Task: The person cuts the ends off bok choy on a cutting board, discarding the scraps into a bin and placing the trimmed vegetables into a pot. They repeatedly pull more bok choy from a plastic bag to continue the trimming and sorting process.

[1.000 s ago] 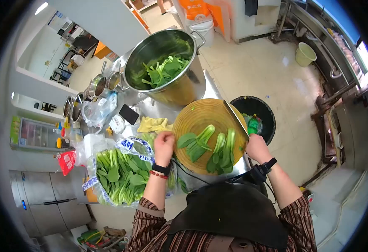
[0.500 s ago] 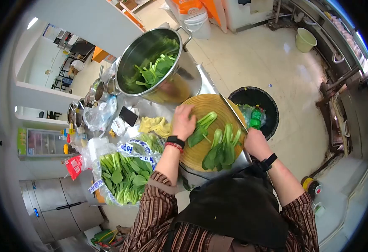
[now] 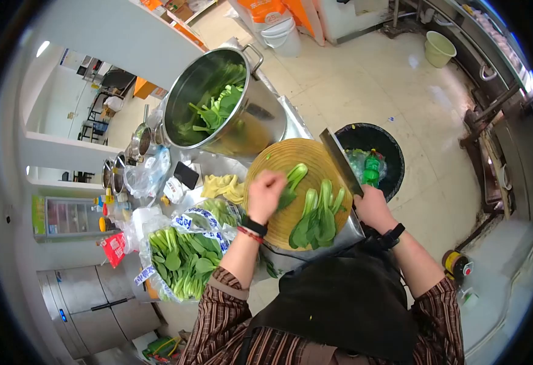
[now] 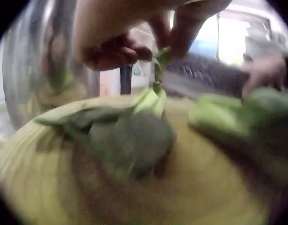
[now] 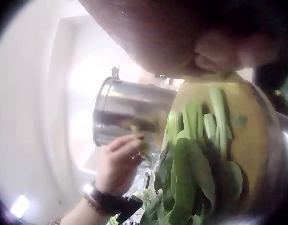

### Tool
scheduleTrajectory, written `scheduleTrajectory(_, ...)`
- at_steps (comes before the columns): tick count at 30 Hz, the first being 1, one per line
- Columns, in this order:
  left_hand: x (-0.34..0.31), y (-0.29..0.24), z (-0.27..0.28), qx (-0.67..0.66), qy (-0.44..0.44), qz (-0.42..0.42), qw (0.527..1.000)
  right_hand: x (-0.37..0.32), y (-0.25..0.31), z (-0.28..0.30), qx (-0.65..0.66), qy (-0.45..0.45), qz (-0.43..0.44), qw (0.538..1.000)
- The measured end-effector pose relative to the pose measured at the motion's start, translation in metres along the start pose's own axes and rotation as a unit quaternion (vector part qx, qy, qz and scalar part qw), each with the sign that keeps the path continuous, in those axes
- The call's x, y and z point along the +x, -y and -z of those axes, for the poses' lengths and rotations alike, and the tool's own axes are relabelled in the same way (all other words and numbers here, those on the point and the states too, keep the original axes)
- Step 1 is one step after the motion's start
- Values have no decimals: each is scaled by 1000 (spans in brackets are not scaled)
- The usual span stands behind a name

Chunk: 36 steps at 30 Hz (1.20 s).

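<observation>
Over the left part of a round wooden chopping board (image 3: 288,150), my left hand (image 3: 264,198) pinches a small leafy green scrap (image 4: 161,61) between thumb and fingers. Under and beside that hand lies a head of bok choy (image 3: 297,175), its pale stem end pointing away from me. Several more bok choy stalks (image 3: 322,219) lie together at the board's right half. My right hand (image 3: 373,208) grips a cleaver (image 3: 341,163) by its handle. The blade is held along the board's right edge, broad side showing.
A tall steel pot (image 3: 254,125) with cut greens inside stands behind the board. To the left are a plastic bag full of bok choy (image 3: 184,255), a crumpled yellow cloth (image 3: 224,187) and a phone (image 3: 186,175). A black bin (image 3: 394,176) with a green bottle sits on the floor at right.
My left hand has come from beside the bag onto the board, over the left bok choy, and now pinches a green scrap. The cleaver has tilted so its broad side shows.
</observation>
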State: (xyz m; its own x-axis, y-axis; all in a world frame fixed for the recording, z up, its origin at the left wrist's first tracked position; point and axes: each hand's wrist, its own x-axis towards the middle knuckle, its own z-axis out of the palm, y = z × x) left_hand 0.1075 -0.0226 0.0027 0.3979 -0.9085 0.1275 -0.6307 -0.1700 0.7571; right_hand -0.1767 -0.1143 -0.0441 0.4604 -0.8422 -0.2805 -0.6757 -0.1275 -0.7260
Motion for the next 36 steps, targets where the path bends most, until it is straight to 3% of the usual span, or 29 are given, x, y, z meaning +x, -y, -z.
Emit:
scheduleTrajectory(1, 14, -16, 3, -124, -12, 170, 977, -2, -4, 3, 59, -15, -36, 998)
scheduleTrajectory(2, 31, -36, 0, -125, -9, 169, 978, -4, -8, 9, 117, -30, -70, 990)
scheduleTrajectory(4, 64, -72, -21, -140, 58, 47, 987, -7, -19, 22, 138, -52, -105, 983)
scheduleTrajectory(5, 74, -66, -44, -85, 86, 40, 992, -12, -21, 29, 160, -70, -139, 975)
scheduleTrajectory(6, 71, -66, -63, 29, 29, -22, 999, -23, 8, 62, 201, -33, -213, 956)
scheduleTrajectory(7, 72, -79, -70, 143, -30, -87, 985, -27, -11, 60, 205, -37, -213, 955)
scheduleTrajectory(9, 49, -111, -66, 173, 115, 84, 974, -33, -62, 50, 170, -128, -138, 967)
scheduleTrajectory(11, 8, -119, -77, 307, 200, 140, 920, -47, -60, 59, 172, -130, -162, 963)
scheduleTrajectory(12, -12, -108, -77, 311, 205, 144, 917, -53, -62, 61, 168, -115, -154, 967)
scheduleTrajectory(14, -30, -64, -88, 310, 171, 21, 935, -54, -67, 59, 123, -112, -84, 983)
scheduleTrajectory(15, -31, -49, -85, 268, 167, 48, 948, -55, -64, 61, 125, -116, -89, 981)
scheduleTrajectory(17, -31, 1, -71, 148, 147, -7, 978, -58, -49, 62, 111, -18, -74, 991)
scheduleTrajectory(18, -27, 4, -59, 72, 152, 60, 984, -57, -46, 59, 107, -2, -57, 993)
scheduleTrajectory(19, -24, 15, -49, -123, 165, 236, 950, -54, -42, 56, 104, 5, -51, 993)
scheduleTrajectory(21, -23, 22, -22, -290, 138, 285, 903, -48, -34, 53, 33, 62, -19, 997)
scheduleTrajectory(23, -23, 29, -1, -376, 135, 253, 881, -43, -24, 52, -2, 71, 0, 997)
scheduleTrajectory(25, -24, 2, 23, -408, 124, 251, 869, -41, -18, 49, -40, 81, 20, 996)
scheduleTrajectory(27, -27, -4, 55, -497, 110, 251, 823, -39, -13, 48, -71, 74, 26, 994)
scheduleTrajectory(28, -26, 1, 67, -476, 119, 231, 840, -38, -10, 48, -76, 76, 30, 994)
scheduleTrajectory(31, -37, -4, 74, -376, 103, 285, 876, -38, -2, 47, -108, 81, 23, 991)
scheduleTrajectory(32, -42, -16, 57, -253, 106, 270, 923, -38, -2, 46, -113, 82, 23, 990)
scheduleTrajectory(34, -48, -34, 3, 50, 102, 212, 971, -36, 2, 45, -122, 84, 27, 989)
scheduleTrajectory(35, -53, -30, -22, 222, 96, 165, 956, -36, 5, 46, -125, 87, 21, 988)
scheduleTrajectory(36, -55, -29, -44, 263, 102, 157, 946, -37, 7, 48, -127, 89, 12, 988)
